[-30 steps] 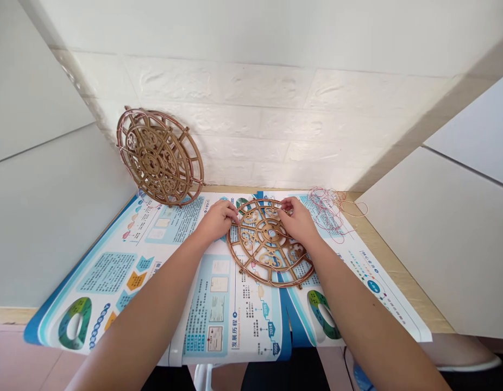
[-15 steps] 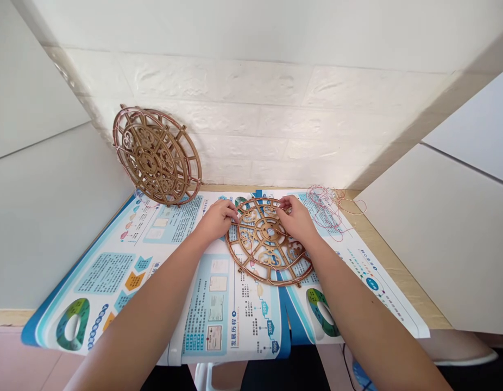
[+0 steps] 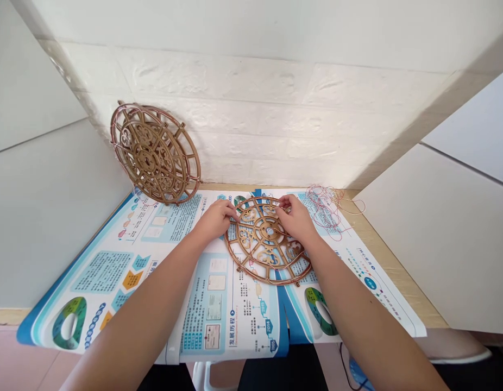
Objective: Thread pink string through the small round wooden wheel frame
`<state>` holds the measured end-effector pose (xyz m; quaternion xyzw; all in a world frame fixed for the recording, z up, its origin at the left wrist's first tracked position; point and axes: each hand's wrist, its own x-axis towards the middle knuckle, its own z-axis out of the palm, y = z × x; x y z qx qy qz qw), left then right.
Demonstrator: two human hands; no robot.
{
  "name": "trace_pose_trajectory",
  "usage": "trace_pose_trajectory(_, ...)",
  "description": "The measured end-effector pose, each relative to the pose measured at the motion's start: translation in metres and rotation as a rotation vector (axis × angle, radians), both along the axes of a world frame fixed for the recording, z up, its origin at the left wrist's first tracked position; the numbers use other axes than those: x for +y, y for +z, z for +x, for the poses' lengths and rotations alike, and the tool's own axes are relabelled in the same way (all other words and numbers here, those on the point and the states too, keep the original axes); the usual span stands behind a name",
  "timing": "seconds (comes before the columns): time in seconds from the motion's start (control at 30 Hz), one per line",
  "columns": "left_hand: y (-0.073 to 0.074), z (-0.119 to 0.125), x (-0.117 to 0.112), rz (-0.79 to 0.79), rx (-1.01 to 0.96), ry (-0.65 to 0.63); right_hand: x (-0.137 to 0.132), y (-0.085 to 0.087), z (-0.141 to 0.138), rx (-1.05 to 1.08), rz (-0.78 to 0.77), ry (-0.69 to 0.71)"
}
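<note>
A round gold-brown openwork disc (image 3: 261, 231) with scroll ornaments, spokes and a central hole lies on the printed sheet (image 3: 198, 304). Thin reddish wire (image 3: 276, 282) runs around its rim and loops across its near part. At the disc's upper left rim my left hand (image 3: 217, 219) is closed, thumb and forefinger pinching the edge. My right hand (image 3: 295, 217) grips the upper right rim with bent fingers. Whether wire is also pinched in the fingertips is too small to tell.
Several similar discs (image 3: 153, 157) lean in a stack against the white brick-patterned wall (image 3: 243, 125) at back left. A tangle of thin pink-red wire (image 3: 327, 209) lies at the back right. White panels (image 3: 447, 239) flank the table on both sides.
Both hands stay at the same places on the rim, with scarcely any finger movement. The whole view has shifted slightly.
</note>
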<state>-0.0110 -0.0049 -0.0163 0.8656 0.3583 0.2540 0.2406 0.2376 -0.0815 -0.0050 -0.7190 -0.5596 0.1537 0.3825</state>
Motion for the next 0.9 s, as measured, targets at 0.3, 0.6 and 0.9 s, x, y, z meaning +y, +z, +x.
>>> trace_pose_trajectory(0.3,0.0016,0.0,-0.0003,-0.03,0.013,0.009,0.0,0.0004,0.0,-0.003,0.009,0.004)
trace_pose_trajectory(0.6,-0.0014,-0.0005,0.001,-0.021,0.004,-0.022,-0.001,0.0023,-0.0006,0.001,0.01,0.008)
trace_pose_trajectory(0.9,0.0018,-0.0014,-0.0008,0.016,0.036,-0.032,-0.0005,-0.0001,0.0008,0.005,0.012,0.011)
